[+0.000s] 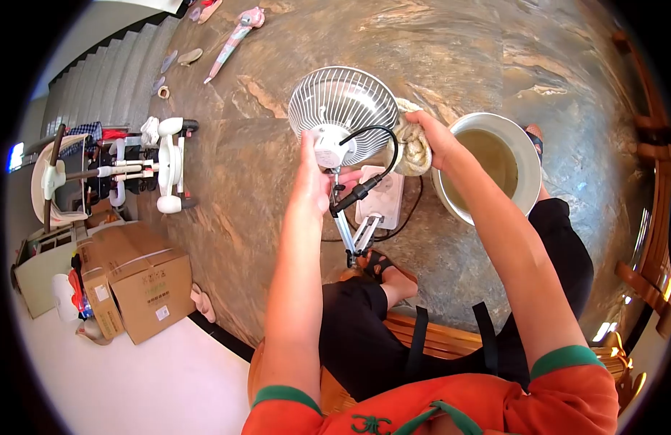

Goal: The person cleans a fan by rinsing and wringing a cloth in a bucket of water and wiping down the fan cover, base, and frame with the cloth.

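Observation:
A white wire cage (344, 98), round and bowl-shaped, heads a device on a jointed metal arm (343, 232); I cannot tell whether it is a lamp or a fan. My left hand (322, 177) is closed around its neck, just under the white rear housing (331, 147). A thick black cable (395, 148) loops from that housing. My right hand (435, 141) grips a bunched, cream-coloured cloth (412, 145) against the cage's right side. Below them, the pale square base (380, 196) rests on the floor.
A bucket of murky water (488, 119) stands right of my right hand. A stroller (132, 167) and a cardboard box (143, 279) are at left. A folded umbrella (235, 42) lies on the stone-patterned floor (241, 196). A wooden bench (440, 337) is under me.

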{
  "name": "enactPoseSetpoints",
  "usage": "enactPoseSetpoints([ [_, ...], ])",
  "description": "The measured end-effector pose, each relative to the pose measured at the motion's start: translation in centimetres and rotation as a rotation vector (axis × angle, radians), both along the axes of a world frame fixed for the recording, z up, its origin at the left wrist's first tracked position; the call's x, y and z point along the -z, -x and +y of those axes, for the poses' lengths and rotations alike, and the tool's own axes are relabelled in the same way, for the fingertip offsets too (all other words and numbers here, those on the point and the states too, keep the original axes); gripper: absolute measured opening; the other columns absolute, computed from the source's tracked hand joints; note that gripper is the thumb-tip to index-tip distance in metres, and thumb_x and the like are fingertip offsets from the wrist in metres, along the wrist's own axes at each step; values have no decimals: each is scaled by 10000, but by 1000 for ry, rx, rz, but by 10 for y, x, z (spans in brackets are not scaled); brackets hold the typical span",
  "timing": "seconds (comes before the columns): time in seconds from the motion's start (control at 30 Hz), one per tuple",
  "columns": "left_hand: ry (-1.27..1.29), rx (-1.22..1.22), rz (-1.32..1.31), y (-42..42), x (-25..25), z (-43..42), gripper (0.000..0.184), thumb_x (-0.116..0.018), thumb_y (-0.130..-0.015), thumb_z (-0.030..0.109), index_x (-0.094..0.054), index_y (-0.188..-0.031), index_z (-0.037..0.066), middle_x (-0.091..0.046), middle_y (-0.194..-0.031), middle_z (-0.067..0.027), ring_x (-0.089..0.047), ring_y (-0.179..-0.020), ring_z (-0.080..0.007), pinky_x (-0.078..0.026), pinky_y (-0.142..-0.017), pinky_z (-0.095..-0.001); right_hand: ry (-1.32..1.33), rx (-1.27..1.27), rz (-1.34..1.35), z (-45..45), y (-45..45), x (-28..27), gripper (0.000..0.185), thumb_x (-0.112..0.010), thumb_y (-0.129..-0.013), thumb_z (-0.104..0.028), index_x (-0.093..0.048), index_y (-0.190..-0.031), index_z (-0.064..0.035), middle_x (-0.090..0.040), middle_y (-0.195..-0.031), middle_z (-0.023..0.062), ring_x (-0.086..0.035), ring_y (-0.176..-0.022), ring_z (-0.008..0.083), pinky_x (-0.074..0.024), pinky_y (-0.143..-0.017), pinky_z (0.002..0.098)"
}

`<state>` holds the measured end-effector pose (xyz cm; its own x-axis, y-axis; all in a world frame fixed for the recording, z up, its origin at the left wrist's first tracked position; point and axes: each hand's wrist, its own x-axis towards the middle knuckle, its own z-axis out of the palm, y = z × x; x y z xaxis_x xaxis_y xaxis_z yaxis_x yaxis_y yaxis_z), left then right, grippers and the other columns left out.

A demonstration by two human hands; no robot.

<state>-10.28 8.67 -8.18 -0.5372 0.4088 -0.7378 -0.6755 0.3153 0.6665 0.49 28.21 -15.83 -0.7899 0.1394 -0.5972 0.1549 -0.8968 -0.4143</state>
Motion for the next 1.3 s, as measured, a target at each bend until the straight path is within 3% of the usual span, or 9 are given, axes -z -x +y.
enactPoseSetpoints([
  [0.2,-118,27,27,-5,-3,-9,734,-337,-870,629,-481,-1180,-21,-627,-928,-212,-647,-714,-262,-526,-562,-336,-251,40,-77,-14,-16,-30,265,-497,-863,-174,-556,-1048,5,-636,-926,105,-636,-802,193,-530,-705,326],
  [0.33,-260,-91,20,-16,0,-19,627,-519,-831,549,-483,-1136,4,-617,-913,-146,-652,-679,-247,-516,-520,-290,-403,102,-114,-25,-29,-60,284,-530,-851,-151,-556,-1092,-4,-628,-959,74,-611,-833,155,-498,-732,304],
  [0.7,-432,-112,102,-22,7,-38,474,-540,-852,452,-531,-1062,27,-622,-883,-111,-631,-660,-211,-487,-524,-283,-701,98,29,-33,-28,-65,322,-523,-884,-154,-539,-1167,-3,-620,-1050,74,-608,-910,150,-498,-786,284],
  [0.8,-415,-133,116,-24,4,-25,477,-589,-819,454,-499,-1083,67,-589,-823,-69,-563,-556,-161,-448,-476,-262,-1095,146,-158,-27,-37,-78,300,-536,-890,-174,-562,-1137,-5,-621,-930,25,-577,-824,96,-465,-721,240],
  [0.93,-351,-151,99,-17,2,-14,508,-586,-816,448,-466,-1128,65,-584,-836,-62,-557,-560,-143,-432,-449,-249,-2166,29,122,-27,-52,-125,391,-544,-853,-173,-538,-1197,12,-511,-1198,178,-534,-1037,265,-448,-861,352],
  [0.97,-344,-139,88,-15,3,-13,515,-582,-819,446,-457,-1141,64,-582,-839,-60,-556,-562,-139,-428,-441,-245,-2256,-116,91,-35,-49,-134,445,-583,-803,-160,-532,-1211,10,-410,-1300,218,-457,-1140,337,-397,-944,398],
  [1.0,-363,-156,98,-17,2,-12,509,-576,-824,437,-449,-1148,65,-582,-838,-60,-554,-562,-136,-422,-433,-243,-2528,-186,162,-41,-39,-139,480,-648,-745,-159,-554,-1197,-28,-466,-1259,167,-458,-1135,319,-371,-973,398],
  [1.1,-424,-206,122,-22,4,-3,468,-548,-850,381,-419,-1173,67,-575,-829,-56,-545,-565,-121,-400,-408,-233,-2703,-492,330,-66,9,-150,487,-699,-641,-157,-609,-1120,-140,-553,-1150,25,-492,-1060,248,-409,-898,355],
  [1.3,-451,-306,107,-10,2,-19,441,-523,-874,362,-401,-1176,64,-580,-831,-66,-516,-521,-106,-387,-424,-210,-2807,-815,439,-106,109,-160,239,-693,-658,-194,-674,-890,-141,-616,-989,-15,-540,-952,200,-457,-745,316],
])
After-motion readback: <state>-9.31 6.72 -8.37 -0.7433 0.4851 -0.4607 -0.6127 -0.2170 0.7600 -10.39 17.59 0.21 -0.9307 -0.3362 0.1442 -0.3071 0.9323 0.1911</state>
